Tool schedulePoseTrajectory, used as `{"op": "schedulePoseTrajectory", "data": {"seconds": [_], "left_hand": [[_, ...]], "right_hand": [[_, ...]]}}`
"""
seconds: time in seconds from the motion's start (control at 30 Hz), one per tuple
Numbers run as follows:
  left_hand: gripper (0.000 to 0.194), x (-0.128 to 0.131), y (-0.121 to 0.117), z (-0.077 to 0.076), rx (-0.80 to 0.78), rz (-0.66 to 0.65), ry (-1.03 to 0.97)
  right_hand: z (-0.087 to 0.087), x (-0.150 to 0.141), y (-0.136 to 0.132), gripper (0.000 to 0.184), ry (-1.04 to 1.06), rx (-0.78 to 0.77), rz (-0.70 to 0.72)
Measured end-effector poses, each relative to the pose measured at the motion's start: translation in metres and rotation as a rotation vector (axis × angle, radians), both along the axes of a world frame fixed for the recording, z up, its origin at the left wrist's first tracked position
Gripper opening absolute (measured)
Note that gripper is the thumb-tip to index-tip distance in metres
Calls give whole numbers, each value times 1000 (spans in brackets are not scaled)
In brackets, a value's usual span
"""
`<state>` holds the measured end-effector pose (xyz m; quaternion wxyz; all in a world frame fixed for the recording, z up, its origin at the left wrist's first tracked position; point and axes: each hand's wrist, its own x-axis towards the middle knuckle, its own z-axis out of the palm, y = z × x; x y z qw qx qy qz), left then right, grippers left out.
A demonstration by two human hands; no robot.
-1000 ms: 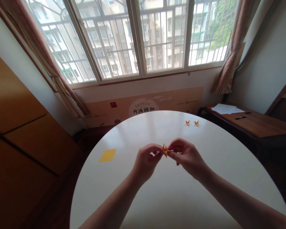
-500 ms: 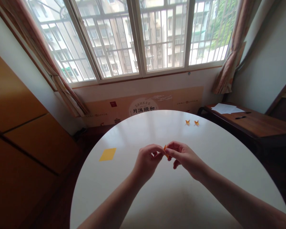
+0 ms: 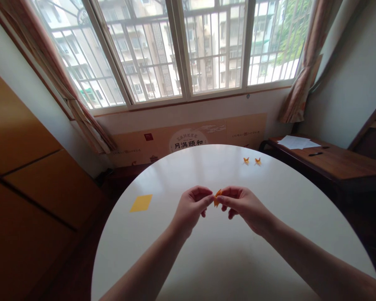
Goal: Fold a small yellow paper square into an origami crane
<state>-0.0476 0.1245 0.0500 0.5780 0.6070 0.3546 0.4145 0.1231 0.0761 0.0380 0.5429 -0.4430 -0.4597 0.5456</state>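
Observation:
A small piece of folded orange paper (image 3: 217,198) is held above the table between both hands. My left hand (image 3: 192,205) pinches its left side between thumb and fingertips. My right hand (image 3: 242,202) grips the right side, thumb on the near face and lower fingers curled loosely. The fingertips cover part of the folds. Off to the left, a flat sheet of yellow paper (image 3: 141,203) lies on the table. Two small folded orange paper birds (image 3: 246,161) stand side by side near the far right edge.
The round white table (image 3: 188,259) fills the middle of the view. Past its right edge stands a brown wooden bench (image 3: 357,161) with white papers (image 3: 297,142) and a dark pen (image 3: 315,154). Wooden cabinets (image 3: 34,188) are on the left, a barred window behind.
My left hand has shifted its grip, its fingers rising and thumb coming forward. The folded paper has turned and shows more of its side. My right hand stays nearly in place.

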Motion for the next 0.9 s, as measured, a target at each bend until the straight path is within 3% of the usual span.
{"op": "schedulePoseTrajectory", "data": {"seconds": [0.17,0.57,0.73,0.9], "left_hand": [[34,-3,1,2,-66,-41,96],[38,-1,-4,1,136,-26,267],[22,-1,-8,1,365,114,312],[15,-1,-11,1,480,120,358]], "right_hand": [[0,1,1,27,-24,57,-63],[-5,-3,1,28,-38,114,-141],[-4,-4,1,30,33,58,-154],[-2,-5,0,29,41,65,-149]]}}
